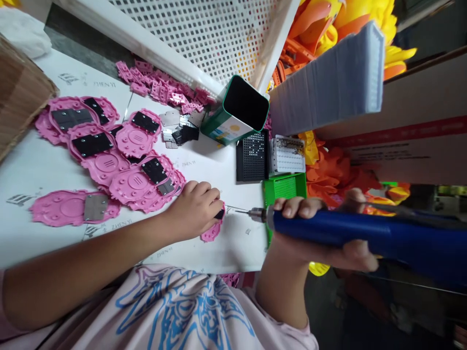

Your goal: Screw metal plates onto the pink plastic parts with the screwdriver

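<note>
My left hand (193, 210) is closed over a pink plastic part (210, 234) on the white tabletop. A black plate (220, 214) on that part shows at my fingertips; the rest is hidden under the hand. My right hand (310, 250) is wrapped round a blue electric screwdriver (350, 227). Its thin bit (241, 211) points left, toward the pink part, and appears a short gap away from it. To the left of my left hand lie several pink plastic panels (136, 183), partly overlapping, with black or grey plates on them. One separate pink panel (60, 206) carries a grey plate.
Small pink pieces (158, 87) and loose metal plates (170, 119) lie beside a green tin (235, 116). A black perforated tray (252, 155), a white screw tray (288, 154) and a green basket (284, 187) stand at the right. A white perforated crate (204, 73) borders the back; cardboard (24, 92) stands left.
</note>
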Motion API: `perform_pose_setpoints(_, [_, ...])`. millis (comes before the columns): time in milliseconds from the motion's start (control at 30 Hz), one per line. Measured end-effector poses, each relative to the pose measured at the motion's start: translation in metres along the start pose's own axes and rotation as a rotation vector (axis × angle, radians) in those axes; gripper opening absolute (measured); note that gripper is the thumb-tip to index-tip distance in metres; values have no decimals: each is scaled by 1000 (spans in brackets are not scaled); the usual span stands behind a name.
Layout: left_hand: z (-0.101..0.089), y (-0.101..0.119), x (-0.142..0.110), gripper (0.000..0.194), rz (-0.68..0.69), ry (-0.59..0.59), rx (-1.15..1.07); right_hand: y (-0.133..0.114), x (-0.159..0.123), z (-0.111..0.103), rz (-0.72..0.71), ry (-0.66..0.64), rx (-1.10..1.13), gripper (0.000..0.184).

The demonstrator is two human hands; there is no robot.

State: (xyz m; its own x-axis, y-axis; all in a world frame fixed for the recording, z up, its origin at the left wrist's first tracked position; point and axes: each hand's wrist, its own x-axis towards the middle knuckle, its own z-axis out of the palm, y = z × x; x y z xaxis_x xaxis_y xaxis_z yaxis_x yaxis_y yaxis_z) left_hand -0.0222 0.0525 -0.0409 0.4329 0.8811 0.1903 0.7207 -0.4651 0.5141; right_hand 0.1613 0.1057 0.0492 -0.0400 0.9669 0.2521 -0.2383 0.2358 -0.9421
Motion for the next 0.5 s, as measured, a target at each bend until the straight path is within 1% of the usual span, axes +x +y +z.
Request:
perform_pose_setpoints(67, [0,0,0,24,2,-3,4,2,-18,4,13,-36,30,46])
perform_pose_setpoints(167, [0,0,1,25,7,-4,6,6,-31,7,-6,-26,33,48])
perform_pose_setpoints(500, [0,2,1,22,5,-13,3,16,-39,4,-30,-19,41,50])
